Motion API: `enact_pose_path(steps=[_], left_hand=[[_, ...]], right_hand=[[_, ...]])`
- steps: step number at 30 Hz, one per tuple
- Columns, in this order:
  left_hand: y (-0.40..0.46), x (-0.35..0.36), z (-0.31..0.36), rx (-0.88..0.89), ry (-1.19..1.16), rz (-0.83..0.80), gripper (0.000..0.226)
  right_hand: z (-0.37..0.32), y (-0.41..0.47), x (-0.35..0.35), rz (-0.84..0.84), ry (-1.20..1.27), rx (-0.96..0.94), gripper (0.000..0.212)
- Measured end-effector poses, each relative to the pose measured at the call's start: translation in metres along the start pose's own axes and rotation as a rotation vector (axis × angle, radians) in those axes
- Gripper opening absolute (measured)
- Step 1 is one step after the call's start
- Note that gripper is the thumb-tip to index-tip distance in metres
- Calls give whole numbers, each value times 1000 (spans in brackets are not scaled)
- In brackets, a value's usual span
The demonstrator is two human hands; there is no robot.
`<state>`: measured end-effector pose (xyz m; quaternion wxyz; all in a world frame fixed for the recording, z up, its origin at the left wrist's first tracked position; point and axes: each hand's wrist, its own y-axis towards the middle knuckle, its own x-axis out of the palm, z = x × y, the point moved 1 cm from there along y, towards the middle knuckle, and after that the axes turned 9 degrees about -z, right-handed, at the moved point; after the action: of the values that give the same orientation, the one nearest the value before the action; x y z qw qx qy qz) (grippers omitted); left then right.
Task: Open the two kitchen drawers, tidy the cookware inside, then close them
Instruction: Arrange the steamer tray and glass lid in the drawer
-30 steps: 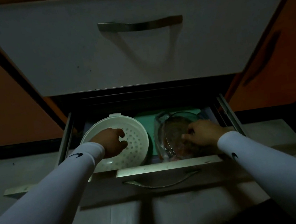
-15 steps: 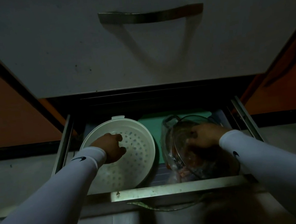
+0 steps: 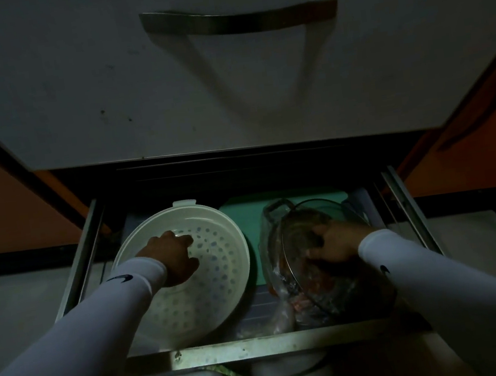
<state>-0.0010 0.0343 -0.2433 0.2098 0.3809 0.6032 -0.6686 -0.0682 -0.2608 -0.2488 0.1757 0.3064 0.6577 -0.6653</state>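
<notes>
Both hands fwd (fingers (image 3: 184, 240) curled)

Both arms enter from the lower corners of the frame, each covered to the wrist in a tight, smooth white sleeve. The left sleeve (image 3: 79, 330), at lower left, bears a small dark swoosh mark near its cuff, just below the left hand (image 3: 172, 257). The right sleeve (image 3: 442, 282), at lower right, carries the same dark mark, smaller in view, a little back from its cuff. The right hand (image 3: 339, 243) is bare, as is the left; no rings, watch or gloves show in the dim light.
</notes>
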Motion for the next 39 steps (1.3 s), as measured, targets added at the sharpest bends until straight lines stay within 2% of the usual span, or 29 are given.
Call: enact_pose_path(steps=[12, 22, 39], left_hand=[[2, 6, -3, -1, 117, -33, 57], [4, 13, -6, -8, 83, -63, 60], [-6, 9, -4, -22, 57, -50, 60]], right_hand=[[-1, -1, 5, -71, -11, -28, 80], [1, 2, 7, -82, -23, 1, 86], [-5, -4, 6, -38, -14, -20, 77]])
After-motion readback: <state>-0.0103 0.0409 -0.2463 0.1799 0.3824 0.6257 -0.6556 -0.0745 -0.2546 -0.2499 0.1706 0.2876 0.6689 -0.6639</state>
